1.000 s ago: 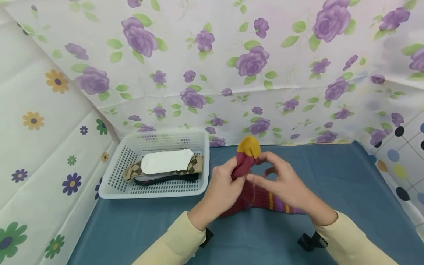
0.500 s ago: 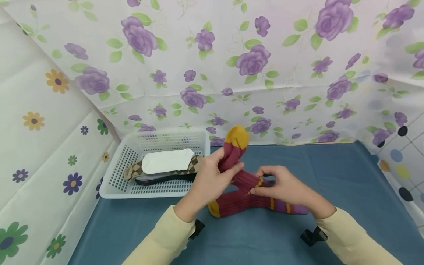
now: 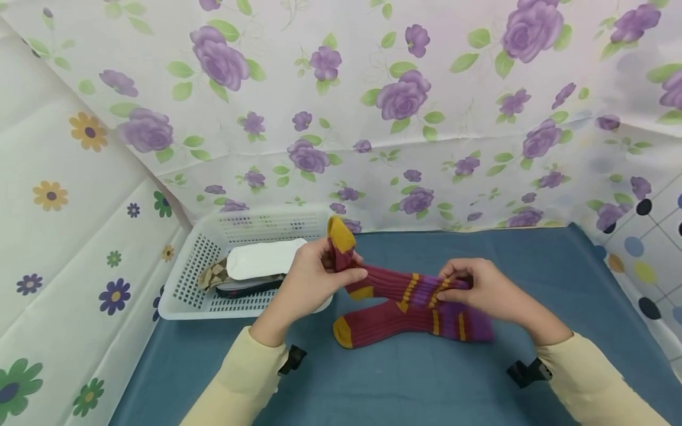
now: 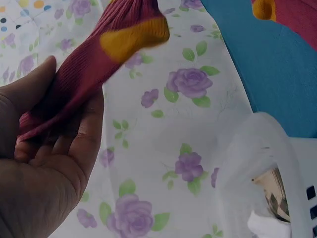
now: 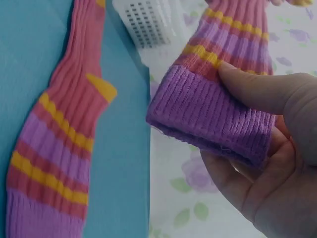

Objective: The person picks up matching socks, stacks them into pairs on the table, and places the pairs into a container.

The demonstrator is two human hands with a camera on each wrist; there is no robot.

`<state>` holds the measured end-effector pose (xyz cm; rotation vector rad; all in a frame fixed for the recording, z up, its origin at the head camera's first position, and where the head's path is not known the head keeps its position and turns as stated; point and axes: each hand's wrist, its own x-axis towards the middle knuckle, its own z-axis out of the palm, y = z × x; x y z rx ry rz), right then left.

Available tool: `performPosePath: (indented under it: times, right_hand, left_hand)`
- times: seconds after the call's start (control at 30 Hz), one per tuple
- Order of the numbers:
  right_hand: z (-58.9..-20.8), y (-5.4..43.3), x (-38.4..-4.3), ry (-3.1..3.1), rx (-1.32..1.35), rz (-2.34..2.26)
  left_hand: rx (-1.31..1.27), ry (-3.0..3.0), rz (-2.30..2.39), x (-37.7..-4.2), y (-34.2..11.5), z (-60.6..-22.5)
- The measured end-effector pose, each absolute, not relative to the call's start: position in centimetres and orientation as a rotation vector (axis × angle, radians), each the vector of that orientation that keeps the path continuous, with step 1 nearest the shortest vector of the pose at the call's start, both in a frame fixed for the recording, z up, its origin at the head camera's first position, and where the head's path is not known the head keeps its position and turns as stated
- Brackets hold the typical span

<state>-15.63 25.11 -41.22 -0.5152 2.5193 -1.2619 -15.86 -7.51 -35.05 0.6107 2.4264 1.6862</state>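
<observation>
A maroon sock (image 3: 386, 283) with a yellow heel, a yellow toe and purple stripes is stretched between both hands. My left hand (image 3: 311, 272) grips its foot end, the yellow toe sticking up above the fingers; in the left wrist view the thumb and fingers close round the maroon knit. My right hand (image 3: 476, 290) pinches the striped cuff, whose purple opening (image 5: 213, 116) shows in the right wrist view. Beneath it a matching second sock (image 3: 383, 324) lies flat on the blue table, toe to the left and cuff to the right.
Left of the socks stands a white perforated basket (image 3: 178, 296). Inside lie a white sock (image 3: 263, 260), a checkered brown sock (image 3: 213, 275) and dark ones. Floral cloth (image 3: 341, 118) hangs behind and to the left of the blue table (image 3: 405, 384); a dotted panel (image 3: 650, 260) stands right.
The held sock has gone from bunched up with the toe high to stretched out sideways. My left hand has moved left toward the basket; my right hand has shifted right along the cuff.
</observation>
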Motion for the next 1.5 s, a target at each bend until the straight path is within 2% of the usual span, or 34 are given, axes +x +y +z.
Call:
performPosePath:
  times: [0.4, 0.67, 0.9, 1.13, 1.33, 1.5]
  right_hand:
    - [-41.1, 27.7, -16.3, 2.688, -0.407, -1.052]
    - [-41.6, 29.7, -16.6, 2.854, -0.298, -0.892]
    - [-42.0, 30.6, -16.7, 2.796, -0.244, -0.907]
    - [-42.6, 30.9, -17.0, 2.687, -0.261, -1.102]
    - [-43.4, 31.0, -17.2, 2.728, -0.262, -1.122]
    - [-43.7, 30.5, -17.2, 2.868, -0.248, -1.159]
  left_hand:
    - [0.554, 2.476, 1.607, -15.9, -9.3, -35.5]
    - [0.379, 2.428, 1.438, -15.7, -9.6, -36.0]
    - [0.281, 2.354, 1.592, -15.1, -8.6, -37.0]
    - [0.359, 2.258, 1.658, -15.2, -8.0, -37.6]
    - [0.556, 2.398, 1.422, -15.1, -7.2, -37.9]
    - [0.529, 2.495, 1.321, -14.7, -6.3, -37.9]
